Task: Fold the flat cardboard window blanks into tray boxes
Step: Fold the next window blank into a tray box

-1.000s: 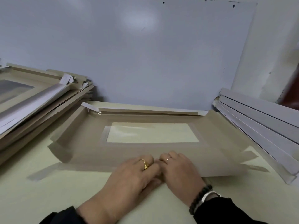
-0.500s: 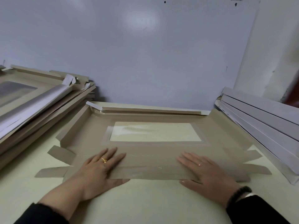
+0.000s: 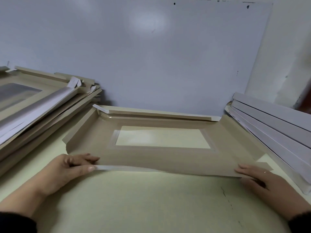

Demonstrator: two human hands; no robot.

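Half a second ago both palms lay flat on the near flap; now the left hand pinches it at 8 o'clock and the right hand grips its far end at 4 o'clock. The blank (window up) lies mid-table, front wall probably starting upward.

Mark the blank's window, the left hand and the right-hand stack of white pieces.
window (image 3: pixel 162 137), head view, middle of the clear film
left hand (image 3: pixel 70 167), head view, back of the hand gripping the blank's near edge
white stack (image 3: pixel 276 125), head view, upper face of the stack
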